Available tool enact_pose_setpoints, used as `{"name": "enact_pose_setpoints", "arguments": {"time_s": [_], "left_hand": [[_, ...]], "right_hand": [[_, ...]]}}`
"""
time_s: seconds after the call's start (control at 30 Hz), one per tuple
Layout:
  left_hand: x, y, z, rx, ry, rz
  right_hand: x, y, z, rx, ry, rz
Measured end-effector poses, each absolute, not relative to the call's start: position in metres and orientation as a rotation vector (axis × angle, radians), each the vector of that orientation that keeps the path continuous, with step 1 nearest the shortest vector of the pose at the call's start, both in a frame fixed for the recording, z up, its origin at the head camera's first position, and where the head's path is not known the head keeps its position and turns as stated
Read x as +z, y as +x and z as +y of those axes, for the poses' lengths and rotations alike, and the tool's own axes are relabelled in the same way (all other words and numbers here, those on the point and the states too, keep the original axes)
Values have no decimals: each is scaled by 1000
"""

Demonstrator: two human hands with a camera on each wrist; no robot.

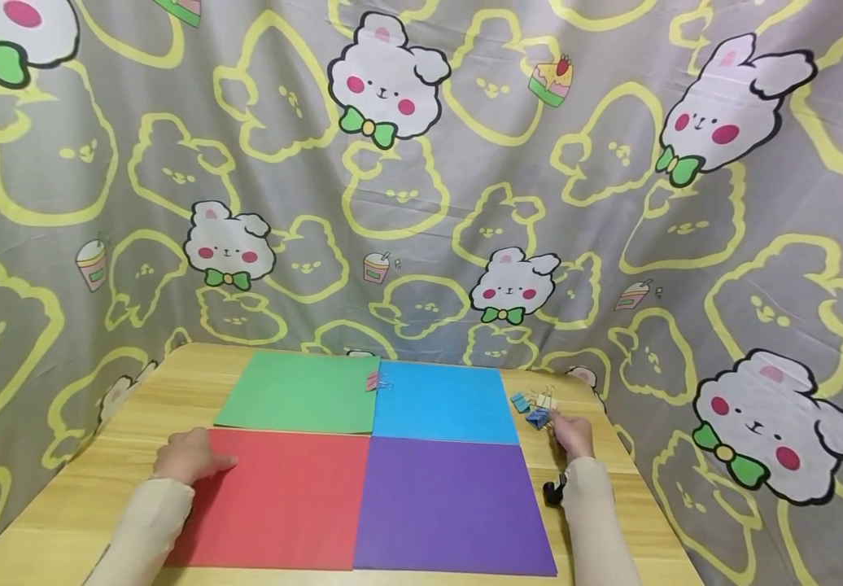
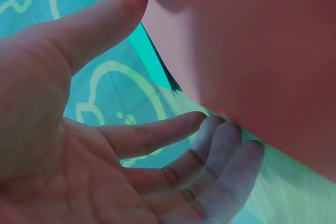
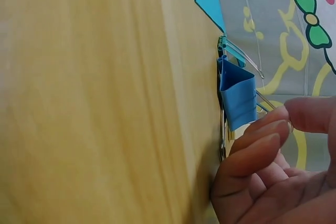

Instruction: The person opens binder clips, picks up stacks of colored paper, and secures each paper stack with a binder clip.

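In the head view, four coloured stacks of paper lie in a two-by-two block on the table: green (image 1: 300, 395), light blue (image 1: 439, 400), red (image 1: 282, 500) and purple (image 1: 451, 509). A pink binder clip (image 1: 372, 381) sits where green meets blue. My left hand (image 1: 185, 457) is at the left edge of red; in the left wrist view its thumb (image 2: 113, 17) touches the red surface and the fingertips reach the edge. My right hand (image 1: 574, 435) pinches a wire handle of a dark blue binder clip (image 3: 239, 95), which is close over the table.
Beside the dark blue clip are a teal binder clip (image 1: 521, 402) and a cream binder clip (image 1: 548, 401). A small black object (image 1: 553, 491) is next to the right sleeve (image 1: 597, 521). Behind the wooden table (image 1: 70, 496) hangs a patterned grey curtain (image 1: 421, 179).
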State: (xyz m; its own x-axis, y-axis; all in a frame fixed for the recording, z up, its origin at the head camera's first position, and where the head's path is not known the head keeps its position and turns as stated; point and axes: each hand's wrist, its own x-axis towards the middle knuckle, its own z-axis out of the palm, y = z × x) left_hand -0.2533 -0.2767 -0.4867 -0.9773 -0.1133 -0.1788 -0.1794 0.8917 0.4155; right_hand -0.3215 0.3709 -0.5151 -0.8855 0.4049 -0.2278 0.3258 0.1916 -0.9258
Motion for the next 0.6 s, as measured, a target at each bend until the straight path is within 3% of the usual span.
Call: {"name": "enact_pose_setpoints", "arguments": {"time_s": [0.6], "left_hand": [[-494, -257, -279, 788, -359, 2904]], "right_hand": [[-515, -316, 373, 1839, -698, -2380]]}}
